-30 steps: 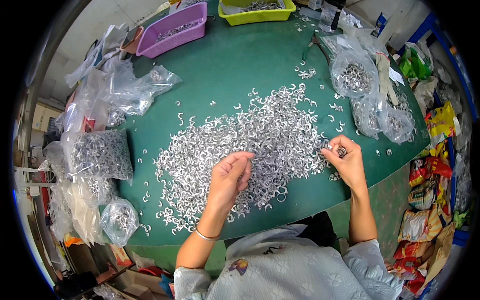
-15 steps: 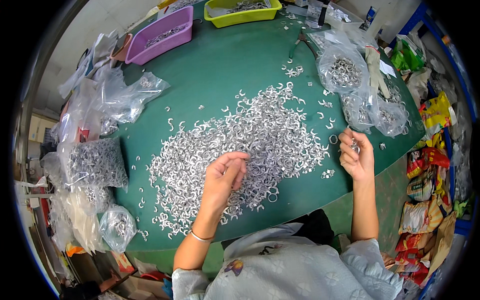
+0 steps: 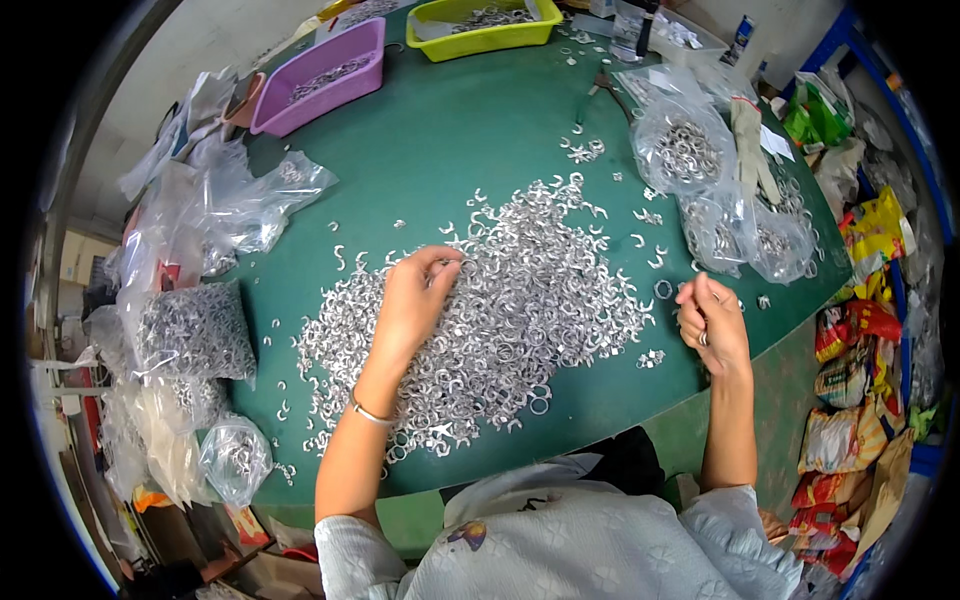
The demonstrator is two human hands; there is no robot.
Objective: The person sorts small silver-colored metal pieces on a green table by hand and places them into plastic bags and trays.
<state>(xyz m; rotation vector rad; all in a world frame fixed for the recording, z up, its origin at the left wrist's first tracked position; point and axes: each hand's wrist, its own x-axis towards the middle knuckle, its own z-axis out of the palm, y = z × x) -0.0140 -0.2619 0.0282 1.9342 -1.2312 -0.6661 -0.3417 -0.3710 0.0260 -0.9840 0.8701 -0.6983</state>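
A broad heap of small silvery metal rings and open C-shaped pieces (image 3: 520,290) covers the middle of the green table (image 3: 450,130). Over the heap's left part is my left hand (image 3: 412,295), thumb and fingers pinched together; whatever sits at the fingertips is too small to make out. My right hand (image 3: 714,325) is held just off the heap's right side, by the table's near edge. Its fingers are curled closed, and small silvery metal rings (image 3: 703,339) show between them. A single loose ring (image 3: 663,289) lies to the left of that hand.
Clear bags of metal pieces (image 3: 195,325) line the left side. More bags of rings (image 3: 690,150), a pale glove (image 3: 745,140) and pliers (image 3: 600,85) are at the far right. A purple tray (image 3: 325,80) and a yellow-green tray (image 3: 485,35) hold parts at the back.
My left hand has moved away from me and leftward over the heap. The right hand has turned and dropped slightly nearer, its fingers still curled round the rings.
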